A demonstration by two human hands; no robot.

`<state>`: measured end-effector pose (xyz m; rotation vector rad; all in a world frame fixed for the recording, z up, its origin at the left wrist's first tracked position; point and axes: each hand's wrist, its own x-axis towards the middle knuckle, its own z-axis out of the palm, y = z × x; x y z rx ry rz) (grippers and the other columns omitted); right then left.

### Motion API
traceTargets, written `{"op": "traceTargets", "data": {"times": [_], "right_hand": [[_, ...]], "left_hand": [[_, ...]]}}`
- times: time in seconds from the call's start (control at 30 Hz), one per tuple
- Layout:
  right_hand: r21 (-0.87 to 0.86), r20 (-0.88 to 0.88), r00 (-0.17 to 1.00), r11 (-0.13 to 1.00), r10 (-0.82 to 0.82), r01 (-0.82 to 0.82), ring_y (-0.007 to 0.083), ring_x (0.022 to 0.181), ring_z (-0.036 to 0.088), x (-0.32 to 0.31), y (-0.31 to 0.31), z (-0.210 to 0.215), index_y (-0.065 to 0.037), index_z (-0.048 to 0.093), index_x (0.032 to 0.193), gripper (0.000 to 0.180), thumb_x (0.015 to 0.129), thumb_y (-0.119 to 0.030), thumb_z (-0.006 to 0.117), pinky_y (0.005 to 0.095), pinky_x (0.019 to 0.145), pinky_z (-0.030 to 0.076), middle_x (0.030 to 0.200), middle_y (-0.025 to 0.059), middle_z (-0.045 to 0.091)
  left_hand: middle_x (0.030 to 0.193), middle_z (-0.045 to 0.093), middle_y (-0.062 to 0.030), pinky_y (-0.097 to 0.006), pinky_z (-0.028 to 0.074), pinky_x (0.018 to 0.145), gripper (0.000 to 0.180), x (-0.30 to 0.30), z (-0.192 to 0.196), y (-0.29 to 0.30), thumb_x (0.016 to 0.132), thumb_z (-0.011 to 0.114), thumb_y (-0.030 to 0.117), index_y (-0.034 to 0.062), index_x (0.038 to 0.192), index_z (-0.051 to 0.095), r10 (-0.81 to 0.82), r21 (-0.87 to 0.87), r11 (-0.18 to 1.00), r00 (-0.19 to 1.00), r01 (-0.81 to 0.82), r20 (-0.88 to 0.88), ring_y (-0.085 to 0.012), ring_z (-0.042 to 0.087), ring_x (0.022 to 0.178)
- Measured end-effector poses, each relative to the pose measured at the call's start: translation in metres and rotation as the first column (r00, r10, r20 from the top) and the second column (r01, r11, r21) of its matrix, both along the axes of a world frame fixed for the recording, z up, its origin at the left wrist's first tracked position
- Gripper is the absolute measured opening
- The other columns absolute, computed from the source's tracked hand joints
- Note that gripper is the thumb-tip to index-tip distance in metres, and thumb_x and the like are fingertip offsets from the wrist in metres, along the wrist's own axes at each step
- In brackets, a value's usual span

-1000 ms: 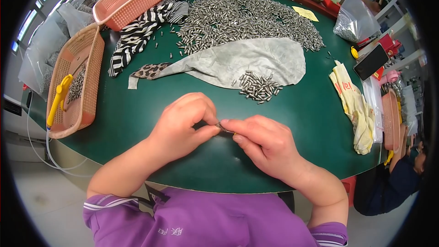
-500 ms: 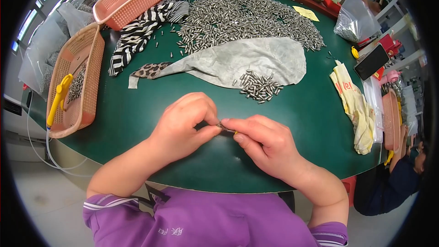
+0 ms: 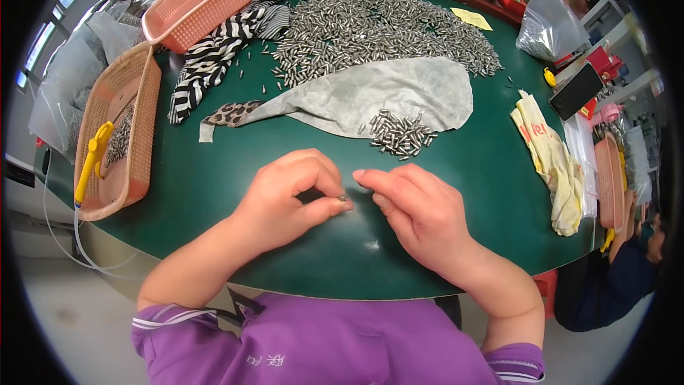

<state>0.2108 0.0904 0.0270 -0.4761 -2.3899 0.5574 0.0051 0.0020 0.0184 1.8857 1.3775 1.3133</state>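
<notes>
Watching from my end, I've got the left hand (image 3: 288, 189) pinching a small metal piece (image 3: 342, 198) between thumb and forefinger, just above the near half of the green desk (image 3: 313, 271). Only a dark bit pokes out at the fingertips, so I can't tell its long axis or which way it points. The right hand (image 3: 427, 207) is just beside, forefinger stretched toward the left one, thumb tip below it; can't tell if anything's tucked in there. Half a second ago both sets of fingertips met at the piece, now there's a gap.
</notes>
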Motion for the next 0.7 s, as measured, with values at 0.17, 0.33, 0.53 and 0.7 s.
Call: {"op": "traceTargets", "data": {"times": [0.17,0.33,0.53,0.7], "right_hand": [[-0.013,-0.048,0.999,1.0,0.005,-0.005,0.0221,0.069,0.063,-0.001,0.001,-0.002,-0.016,0.066,0.116,0.032,0.084,-0.014,0.072,0.0348,0.058,0.051,0.084,0.0025,0.061],[-0.078,0.032,0.999,0.997,0.015,-0.012,0.0221,0.069,0.063,0.003,-0.002,0.006,-0.016,0.065,0.114,0.038,0.079,-0.022,0.078,0.0353,0.058,0.051,0.083,0.0023,0.061],[0.115,0.065,0.993,0.988,0.097,-0.104,0.0185,0.064,0.059,0.006,-0.002,0.005,-0.018,0.066,0.122,0.05,0.073,-0.014,0.077,0.033,0.055,0.049,0.073,0.0003,0.052],[0.099,0.025,1.0,0.995,0.005,-0.007,0.0172,0.062,0.056,0.003,0.001,0.001,-0.021,0.065,0.127,0.058,0.07,-0.012,0.076,0.0322,0.053,0.048,0.072,0.0001,0.049]], "left_hand": [[0.083,0.066,-0.0061,-0.031,0.051,0.065,0.021,0.0,-0.001,-0.001,0.074,0.082,0.002,0.0043,0.079,0.062,0.043,0.0,0.999,0.998,-0.043,0.047,-0.0196,0.064,0.078],[0.083,0.066,-0.0058,-0.03,0.051,0.065,0.023,-0.002,-0.002,-0.001,0.073,0.082,0.002,0.0046,0.081,0.062,0.059,0.021,0.998,0.997,-0.06,0.044,-0.0194,0.063,0.077],[0.085,0.066,-0.0059,-0.03,0.051,0.066,0.023,-0.001,-0.005,0.0,0.073,0.082,0.002,0.0045,0.081,0.061,0.04,0.029,0.999,0.997,-0.042,0.062,-0.0187,0.064,0.078],[0.085,0.066,-0.0059,-0.029,0.052,0.067,0.022,-0.001,-0.005,-0.001,0.074,0.082,0.0,0.0042,0.081,0.061,0.044,0.02,0.999,0.995,-0.046,0.085,-0.0179,0.063,0.078]]}}
